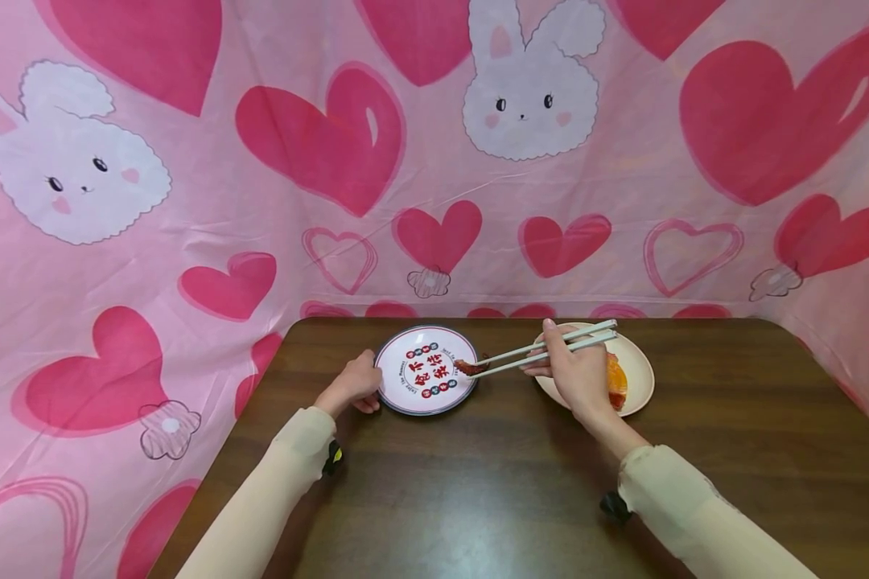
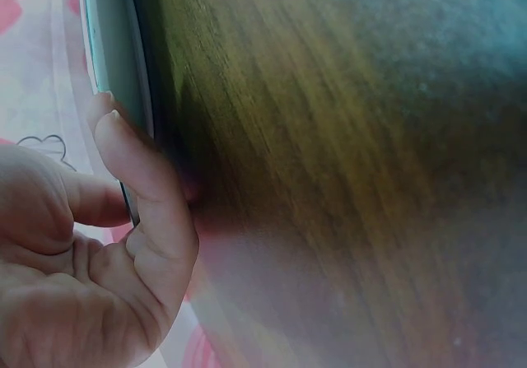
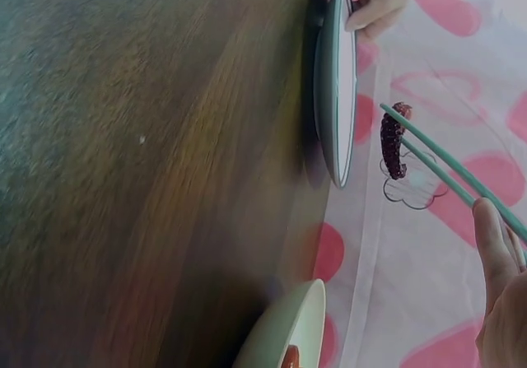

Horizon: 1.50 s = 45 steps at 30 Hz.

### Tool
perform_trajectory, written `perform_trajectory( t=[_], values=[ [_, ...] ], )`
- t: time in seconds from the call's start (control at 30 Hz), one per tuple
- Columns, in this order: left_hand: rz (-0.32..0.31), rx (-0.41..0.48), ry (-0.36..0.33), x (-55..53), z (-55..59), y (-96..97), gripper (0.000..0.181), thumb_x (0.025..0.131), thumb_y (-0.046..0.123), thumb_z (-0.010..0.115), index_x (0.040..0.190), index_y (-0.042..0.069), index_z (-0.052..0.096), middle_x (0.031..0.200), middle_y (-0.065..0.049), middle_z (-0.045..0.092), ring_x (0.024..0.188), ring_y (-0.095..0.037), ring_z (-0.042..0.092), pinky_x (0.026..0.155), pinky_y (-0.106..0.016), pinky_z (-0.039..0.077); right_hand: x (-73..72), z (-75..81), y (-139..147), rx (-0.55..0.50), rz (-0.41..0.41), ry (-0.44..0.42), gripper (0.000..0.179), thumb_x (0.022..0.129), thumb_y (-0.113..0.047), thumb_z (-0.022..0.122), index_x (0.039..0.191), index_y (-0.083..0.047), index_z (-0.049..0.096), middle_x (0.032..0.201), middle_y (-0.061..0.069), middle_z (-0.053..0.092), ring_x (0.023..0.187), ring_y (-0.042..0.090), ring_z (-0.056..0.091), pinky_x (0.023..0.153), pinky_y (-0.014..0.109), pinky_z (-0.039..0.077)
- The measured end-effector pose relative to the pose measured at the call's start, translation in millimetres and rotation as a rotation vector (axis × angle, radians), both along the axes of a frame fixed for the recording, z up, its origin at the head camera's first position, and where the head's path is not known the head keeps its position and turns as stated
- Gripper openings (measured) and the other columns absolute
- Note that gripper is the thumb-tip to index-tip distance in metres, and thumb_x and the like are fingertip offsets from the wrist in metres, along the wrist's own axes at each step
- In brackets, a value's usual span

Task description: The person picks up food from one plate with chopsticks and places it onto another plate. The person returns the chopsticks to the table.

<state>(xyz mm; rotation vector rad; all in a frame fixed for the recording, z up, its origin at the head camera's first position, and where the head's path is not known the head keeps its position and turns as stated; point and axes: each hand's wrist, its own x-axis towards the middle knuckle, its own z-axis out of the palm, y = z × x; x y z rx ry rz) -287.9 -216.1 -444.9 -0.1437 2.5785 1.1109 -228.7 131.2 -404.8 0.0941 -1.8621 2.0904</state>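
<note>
A white plate (image 1: pixel 398 371) with red characters and a dark rim is on the left of the table. My left hand (image 1: pixel 354 384) grips its left edge, the thumb and fingers (image 2: pixel 165 211) on either side of the rim in the left wrist view. My right hand (image 1: pixel 575 374) holds a pair of pale green chopsticks (image 1: pixel 543 351) pointing left. Their tips pinch a curled, ridged, dark red-brown piece of food (image 3: pixel 393 142). In the right wrist view that piece hangs above the white plate's level, apart from it.
A cream plate (image 1: pixel 644 378) is behind and under the right hand, partly hidden; on it lies yellow-orange and red food (image 1: pixel 615 379). The brown wooden table (image 1: pixel 449 498) meets a pink cloth (image 1: pixel 434 177) with hearts and rabbits at its back and left.
</note>
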Motion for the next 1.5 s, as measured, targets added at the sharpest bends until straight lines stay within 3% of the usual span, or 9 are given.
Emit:
perform_trajectory(
  t=[0.3, 0.57, 0.83, 1.13, 1.5],
  values=[
    [0.001, -0.004, 0.000, -0.8, -1.2, -0.4, 0.059, 0.109, 0.013, 0.046, 0.160, -0.005, 0.023, 0.091, -0.023, 0.059, 0.052, -0.022, 0.060, 0.049, -0.033, 0.058, -5.7, 0.0, -15, 0.005, 0.000, -0.007, 0.040, 0.108, -0.023, 0.062, 0.097, 0.015, 0.065, 0.078, 0.032, 0.069, 0.056, 0.026, 0.073, 0.056, 0.049, 0.061],
    [0.005, -0.009, 0.001, -2.3, -2.0, 0.2, 0.058, 0.110, 0.013, 0.044, 0.160, -0.006, 0.023, 0.089, -0.023, 0.060, 0.050, -0.021, 0.060, 0.047, -0.032, 0.057, -10.3, -2.0, -25, -0.016, 0.012, 0.006, 0.038, 0.108, -0.021, 0.062, 0.095, 0.014, 0.065, 0.077, 0.033, 0.068, 0.056, 0.028, 0.073, 0.055, 0.046, 0.061],
    [-0.003, -0.002, 0.005, -2.2, -1.7, -0.2, 0.057, 0.109, 0.013, 0.044, 0.159, -0.006, 0.024, 0.087, -0.023, 0.060, 0.050, -0.021, 0.060, 0.047, -0.033, 0.057, -12.5, -6.5, -31, 0.000, 0.013, -0.020, 0.042, 0.108, -0.023, 0.062, 0.099, 0.018, 0.063, 0.070, 0.016, 0.071, 0.055, 0.023, 0.073, 0.056, 0.045, 0.061],
    [-0.003, 0.003, 0.005, -2.1, -2.5, -0.4, 0.056, 0.109, 0.013, 0.045, 0.158, -0.006, 0.025, 0.087, -0.023, 0.060, 0.051, -0.021, 0.060, 0.047, -0.033, 0.057, -15.8, -10.1, -37, 0.004, 0.017, -0.058, 0.047, 0.107, -0.029, 0.063, 0.098, 0.018, 0.064, 0.075, 0.022, 0.072, 0.056, 0.024, 0.073, 0.057, 0.044, 0.062],
    [-0.005, -0.004, 0.000, -2.0, -0.8, 0.3, 0.057, 0.110, 0.014, 0.044, 0.159, -0.006, 0.024, 0.088, -0.023, 0.059, 0.051, -0.021, 0.060, 0.048, -0.032, 0.057, -20.1, -16.0, -50, 0.012, 0.022, -0.066, 0.042, 0.108, -0.025, 0.062, 0.099, 0.016, 0.065, 0.081, 0.033, 0.071, 0.057, 0.027, 0.074, 0.056, 0.043, 0.061]
  ],
)
